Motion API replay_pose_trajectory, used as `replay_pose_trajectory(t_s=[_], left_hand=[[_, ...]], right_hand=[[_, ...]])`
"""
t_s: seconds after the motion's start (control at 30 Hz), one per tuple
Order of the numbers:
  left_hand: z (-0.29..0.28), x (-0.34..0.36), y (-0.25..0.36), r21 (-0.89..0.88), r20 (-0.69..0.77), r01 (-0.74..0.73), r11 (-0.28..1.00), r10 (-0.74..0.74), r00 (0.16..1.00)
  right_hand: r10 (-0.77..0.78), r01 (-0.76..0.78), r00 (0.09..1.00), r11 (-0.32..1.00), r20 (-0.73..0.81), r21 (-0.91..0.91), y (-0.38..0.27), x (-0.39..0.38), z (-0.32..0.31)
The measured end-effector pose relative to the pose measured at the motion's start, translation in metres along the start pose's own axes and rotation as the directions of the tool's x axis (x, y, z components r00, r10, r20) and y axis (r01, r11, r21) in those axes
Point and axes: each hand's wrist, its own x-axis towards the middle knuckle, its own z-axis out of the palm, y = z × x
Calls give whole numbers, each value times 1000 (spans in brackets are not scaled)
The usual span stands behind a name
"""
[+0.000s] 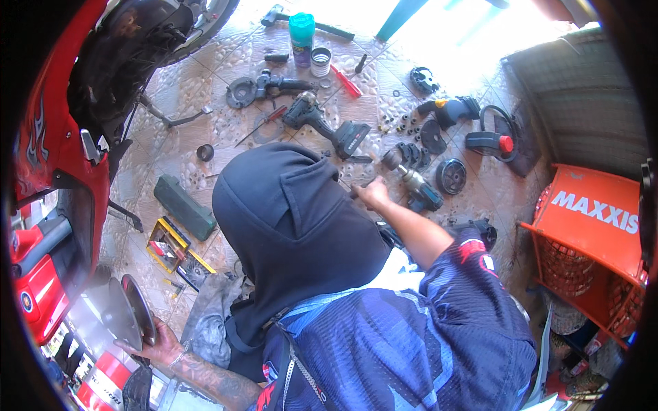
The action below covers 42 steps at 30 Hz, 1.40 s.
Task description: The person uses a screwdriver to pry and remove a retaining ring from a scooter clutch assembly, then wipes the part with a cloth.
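Neither my left hand nor my right hand is visible. A person in a black hood (pixel 298 205) and blue patterned top (pixel 384 342) fills the lower middle, seen from above and behind. The person's left hand (pixel 156 342) holds round metal plates (pixel 122 308) at the lower left. Their right hand (pixel 373 193) reaches among the tools, on something small that I cannot make out. Around it lie a cordless impact driver (pixel 322 127), another power tool (pixel 418 181), a red screwdriver (pixel 346 80), several small parts and a black ringed part (pixel 451 176).
A red motorbike (pixel 41 151) lines the left. An orange rack (pixel 576 233) stands at the right below a grey panel (pixel 562 89). A green case (pixel 181 205), yellow tool box (pixel 171 240), spray can (pixel 301 39) and hammer (pixel 307 24) lie or stand on the tiled floor (pixel 171 103).
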Motion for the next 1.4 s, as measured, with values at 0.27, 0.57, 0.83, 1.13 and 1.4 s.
replay_pose_trajectory(t_s=[0.27, 0.57, 0.83, 1.13, 1.4], left_hand=[[-24, 6, 2, 150, -48, -90, 985, 98, 994], [14, -12, -13, 90, -39, 5, 996, -1, 999], [31, -24, -19, 215, -100, 31, 976, -10, 995], [-24, -2, -19, 595, 68, -251, 763, 264, 962], [-12, -4, -31, 568, 22, -215, 795, 246, 969]], right_hand=[[-22, 30, 999, 968, 35, -247, -8, 0, 12], [-545, 543, 837, 816, 51, -201, -20, -42, -3], [-587, 605, 794, 788, 158, -112, -45, -30, 32], [-618, 621, 781, 750, 92, -227, -4, -37, -28], [-943, 884, 323, 331, -82, -330, -211, 9, -32]])
